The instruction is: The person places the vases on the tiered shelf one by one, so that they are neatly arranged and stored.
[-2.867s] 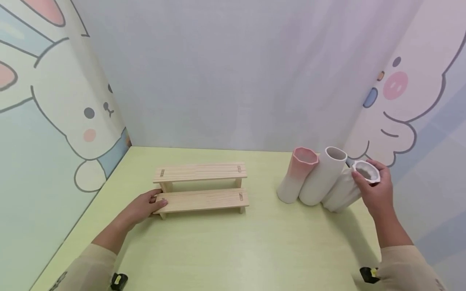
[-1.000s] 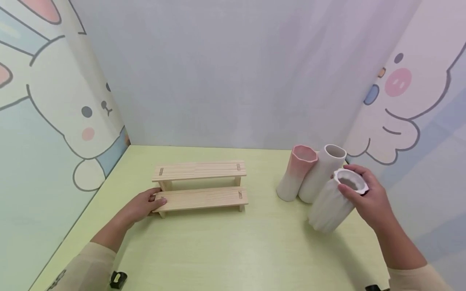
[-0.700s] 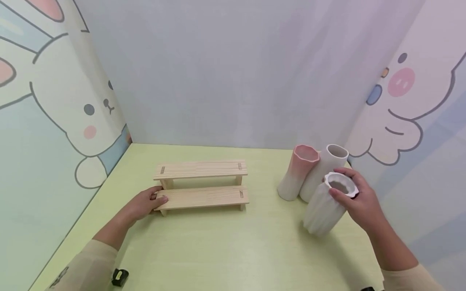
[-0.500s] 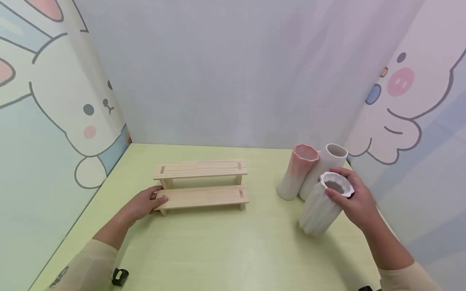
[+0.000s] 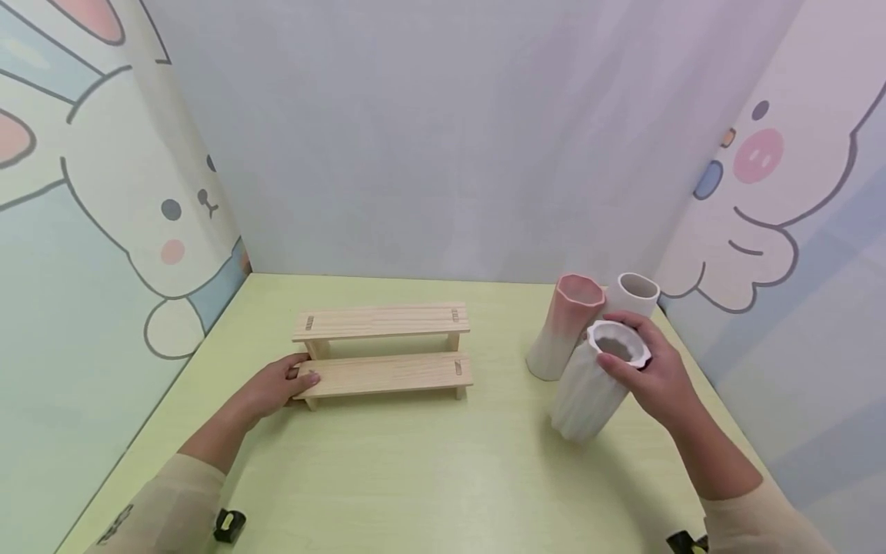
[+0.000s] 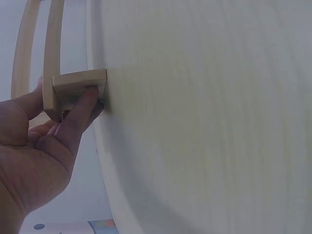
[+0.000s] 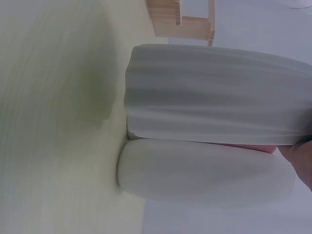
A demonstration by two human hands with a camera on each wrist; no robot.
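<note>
A two-tier wooden stand (image 5: pixel 388 375) is on the table. At its left end my left hand (image 5: pixel 273 386) grips the lower board, thumb on top; in the left wrist view the fingers (image 6: pixel 80 114) reach under the board beside a leg (image 6: pixel 80 84). My right hand (image 5: pixel 654 369) holds a white ribbed vase (image 5: pixel 584 392) by its rim, thumb at the front edge. The vase leans, its mouth toward the right. In the right wrist view the ribbed vase (image 7: pixel 214 95) fills the middle, and the right hand (image 7: pixel 301 158) shows only at the edge.
A pink-and-white vase (image 5: pixel 564 327) and a smooth white vase (image 5: pixel 638 296) stand behind the ribbed one, the smooth one partly hidden. The pale yellow table (image 5: pixel 415 477) ends at a grey back wall (image 5: pixel 429 154). Cartoon-printed walls flank both sides.
My right hand has brought the ribbed vase from the right of the other vases forward and leftward, now in front of them. My left hand stays on the stand.
</note>
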